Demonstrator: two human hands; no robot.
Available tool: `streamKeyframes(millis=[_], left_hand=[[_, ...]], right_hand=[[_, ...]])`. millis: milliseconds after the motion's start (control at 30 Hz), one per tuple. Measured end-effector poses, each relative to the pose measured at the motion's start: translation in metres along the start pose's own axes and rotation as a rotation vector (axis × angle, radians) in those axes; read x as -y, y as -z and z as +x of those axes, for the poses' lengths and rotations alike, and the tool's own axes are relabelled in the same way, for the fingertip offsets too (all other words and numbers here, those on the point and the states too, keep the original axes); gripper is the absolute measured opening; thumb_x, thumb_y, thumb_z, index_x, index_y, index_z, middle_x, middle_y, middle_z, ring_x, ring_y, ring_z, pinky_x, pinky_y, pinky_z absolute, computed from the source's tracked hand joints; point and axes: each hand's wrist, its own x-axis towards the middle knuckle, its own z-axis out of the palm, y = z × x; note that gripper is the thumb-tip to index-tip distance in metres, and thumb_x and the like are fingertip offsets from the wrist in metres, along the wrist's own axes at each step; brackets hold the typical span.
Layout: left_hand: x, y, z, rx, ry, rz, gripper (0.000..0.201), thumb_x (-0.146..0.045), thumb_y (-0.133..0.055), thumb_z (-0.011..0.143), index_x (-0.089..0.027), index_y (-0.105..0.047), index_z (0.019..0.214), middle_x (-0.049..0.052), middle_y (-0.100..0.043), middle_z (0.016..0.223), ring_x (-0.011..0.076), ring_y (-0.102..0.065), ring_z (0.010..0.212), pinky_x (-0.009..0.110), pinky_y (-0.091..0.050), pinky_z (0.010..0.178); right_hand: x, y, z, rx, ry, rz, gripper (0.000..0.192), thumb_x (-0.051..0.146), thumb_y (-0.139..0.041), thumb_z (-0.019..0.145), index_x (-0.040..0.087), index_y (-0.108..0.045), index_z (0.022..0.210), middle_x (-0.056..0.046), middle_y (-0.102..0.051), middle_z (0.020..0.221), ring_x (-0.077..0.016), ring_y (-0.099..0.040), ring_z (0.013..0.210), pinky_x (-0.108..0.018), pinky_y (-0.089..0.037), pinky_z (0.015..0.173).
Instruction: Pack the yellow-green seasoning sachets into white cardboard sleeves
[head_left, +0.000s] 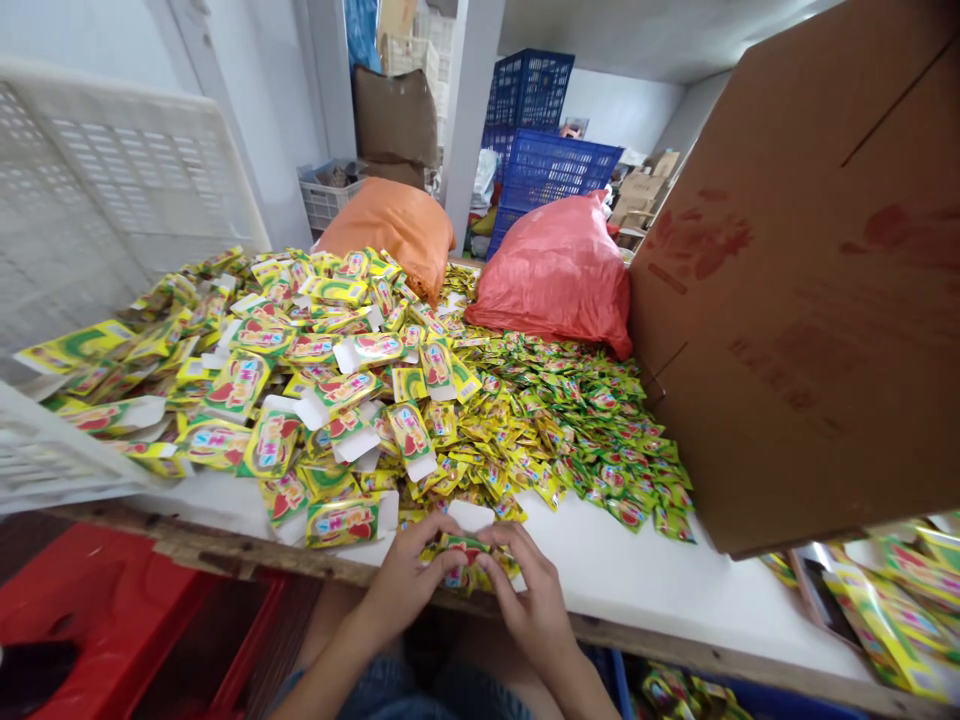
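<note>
My left hand (pixel 409 580) and my right hand (pixel 529 590) meet at the near edge of the white table (pixel 637 580). Together they grip one small yellow-green carton (pixel 463 552) with its white flap up. Just beyond lies a heap of the same printed cartons (pixel 300 390), many with white flaps open, spreading to the left. To the right of that heap is a spread of small yellow-green sachets (pixel 585 430).
A big cardboard box (pixel 810 290) looms at the right. An orange sack (pixel 394 232) and a red sack (pixel 559 275) sit at the table's far side, blue crates (pixel 551 165) behind. A white crate (pixel 90 230) stands left, a red bin (pixel 112 620) below.
</note>
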Motion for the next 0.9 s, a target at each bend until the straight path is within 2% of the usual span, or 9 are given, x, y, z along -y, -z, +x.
streamKeyframes(millis=[100, 167, 233, 300, 333, 433, 500, 633, 900], left_hand=[[-0.002, 0.003, -0.001, 0.02, -0.015, 0.072, 0.012, -0.03, -0.06, 0.076, -0.019, -0.061, 0.075, 0.002, -0.063, 0.077, 0.0179, -0.058, 0.079, 0.026, -0.043, 0.077], [-0.004, 0.003, -0.001, -0.006, -0.035, 0.056, 0.01, -0.029, -0.061, 0.076, -0.019, -0.062, 0.077, 0.003, -0.064, 0.085, 0.0195, -0.058, 0.087, 0.029, -0.042, 0.085], [-0.005, 0.001, -0.002, -0.061, -0.036, -0.052, 0.018, -0.027, -0.059, 0.078, -0.021, -0.061, 0.095, 0.005, -0.064, 0.097, 0.0205, -0.057, 0.097, 0.031, -0.041, 0.09], [-0.006, -0.001, -0.003, -0.094, -0.021, -0.174, 0.034, -0.026, -0.056, 0.08, -0.023, -0.051, 0.114, 0.006, -0.062, 0.106, 0.0201, -0.057, 0.101, 0.032, -0.043, 0.089], [-0.006, -0.001, -0.004, -0.095, -0.02, -0.198, 0.037, -0.025, -0.055, 0.081, -0.023, -0.049, 0.117, 0.006, -0.062, 0.108, 0.02, -0.057, 0.102, 0.032, -0.044, 0.089], [-0.007, 0.001, -0.005, -0.052, -0.081, -0.09, 0.02, -0.023, -0.055, 0.081, -0.021, -0.061, 0.1, 0.007, -0.063, 0.108, 0.0211, -0.056, 0.105, 0.033, -0.042, 0.092], [-0.009, 0.003, -0.006, -0.033, -0.133, 0.003, 0.015, -0.022, -0.057, 0.08, -0.021, -0.064, 0.092, 0.007, -0.063, 0.108, 0.0222, -0.054, 0.108, 0.034, -0.04, 0.095], [-0.013, 0.002, -0.009, -0.056, -0.161, 0.034, 0.013, -0.022, -0.059, 0.078, -0.021, -0.064, 0.091, 0.006, -0.064, 0.106, 0.0209, -0.056, 0.104, 0.032, -0.042, 0.092], [-0.019, -0.003, -0.009, -0.148, -0.122, 0.071, 0.013, -0.024, -0.058, 0.08, -0.02, -0.067, 0.088, 0.003, -0.07, 0.089, 0.017, -0.062, 0.087, 0.028, -0.046, 0.083]], right_hand=[[0.001, -0.001, 0.001, 0.025, 0.009, 0.003, 0.011, 0.022, -0.046, 0.086, 0.021, -0.056, 0.09, -0.006, -0.06, 0.089, -0.0196, -0.056, 0.09, -0.031, -0.045, 0.079], [0.0, -0.003, 0.001, 0.009, -0.003, 0.031, 0.009, 0.022, -0.048, 0.086, 0.021, -0.057, 0.087, -0.005, -0.059, 0.086, -0.019, -0.056, 0.089, -0.031, -0.045, 0.079], [-0.003, -0.006, -0.001, -0.06, -0.048, 0.075, 0.013, 0.023, -0.05, 0.086, 0.021, -0.055, 0.098, -0.005, -0.059, 0.089, -0.0183, -0.056, 0.09, -0.03, -0.046, 0.08], [-0.007, -0.009, -0.003, -0.125, -0.088, 0.089, 0.03, 0.023, -0.051, 0.085, 0.021, -0.047, 0.114, -0.006, -0.059, 0.095, -0.0179, -0.057, 0.092, -0.031, -0.046, 0.082], [-0.008, -0.009, -0.003, -0.133, -0.092, 0.083, 0.034, 0.023, -0.052, 0.085, 0.021, -0.045, 0.118, -0.006, -0.058, 0.097, -0.0179, -0.057, 0.093, -0.031, -0.045, 0.084], [-0.006, -0.007, -0.002, -0.054, -0.019, 0.049, 0.021, 0.021, -0.048, 0.087, 0.023, -0.056, 0.106, -0.006, -0.059, 0.099, -0.0182, -0.055, 0.097, -0.032, -0.044, 0.086], [-0.002, -0.004, -0.001, -0.017, 0.018, 0.035, 0.015, 0.02, -0.049, 0.086, 0.023, -0.059, 0.097, -0.006, -0.059, 0.101, -0.0189, -0.055, 0.1, -0.032, -0.045, 0.086], [0.005, -0.003, -0.001, -0.034, 0.028, 0.008, 0.011, 0.021, -0.055, 0.083, 0.022, -0.06, 0.093, -0.007, -0.06, 0.1, -0.0198, -0.056, 0.098, -0.031, -0.046, 0.083], [0.015, -0.006, -0.001, -0.082, 0.005, -0.049, 0.012, 0.021, -0.05, 0.086, 0.021, -0.058, 0.094, -0.005, -0.064, 0.089, -0.017, -0.06, 0.086, -0.027, -0.048, 0.076]])
